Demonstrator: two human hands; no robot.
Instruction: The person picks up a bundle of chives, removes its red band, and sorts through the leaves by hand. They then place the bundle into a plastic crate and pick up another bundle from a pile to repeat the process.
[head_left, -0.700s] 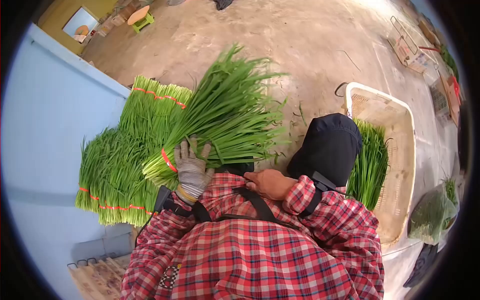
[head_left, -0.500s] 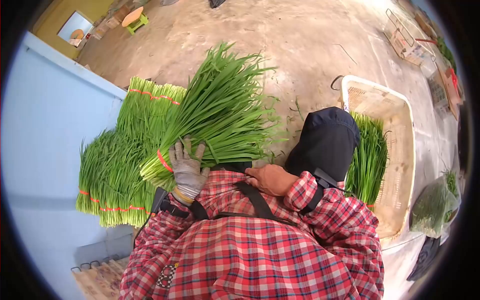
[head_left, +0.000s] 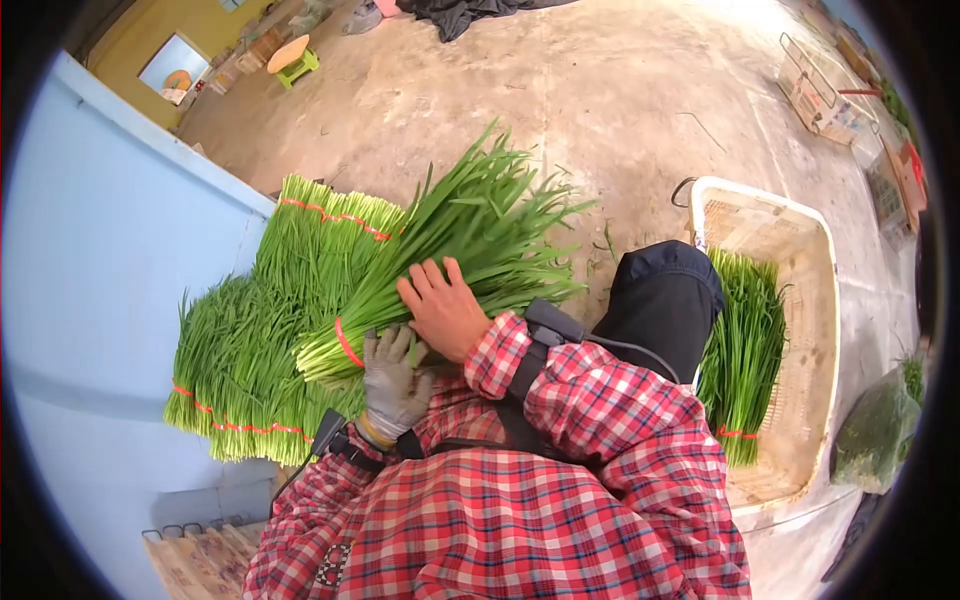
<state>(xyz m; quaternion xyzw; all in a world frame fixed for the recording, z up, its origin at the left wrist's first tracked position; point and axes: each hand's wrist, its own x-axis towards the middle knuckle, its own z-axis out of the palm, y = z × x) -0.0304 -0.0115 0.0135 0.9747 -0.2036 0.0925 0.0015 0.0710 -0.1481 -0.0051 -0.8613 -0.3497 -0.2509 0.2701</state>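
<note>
A loose-topped bunch of garlic chives [head_left: 470,235] lies slantwise in front of me, its pale stems bound by a red band [head_left: 348,342]. My right hand [head_left: 445,308], bare, rests on the leaves just above the band with its fingers stretched out. My left hand [head_left: 393,380], in a grey glove, is against the near side of the same bunch beside the band, fingers extended. Under and left of it sit several tied bundles of chives [head_left: 235,350], stacked with red bands near their cut ends.
To my right stands a pale plastic crate [head_left: 815,350] with banded chives [head_left: 745,350] inside. A blue wall [head_left: 110,270] borders the left. Beyond the crate is a clear bag of greens [head_left: 875,435]. A small green-legged stool [head_left: 293,60] stands far off on the concrete floor [head_left: 620,110].
My right hand has moved from my waist up and left onto the chive leaves. My left hand has slipped slightly lower along the bunch. The whole view has shifted a little.
</note>
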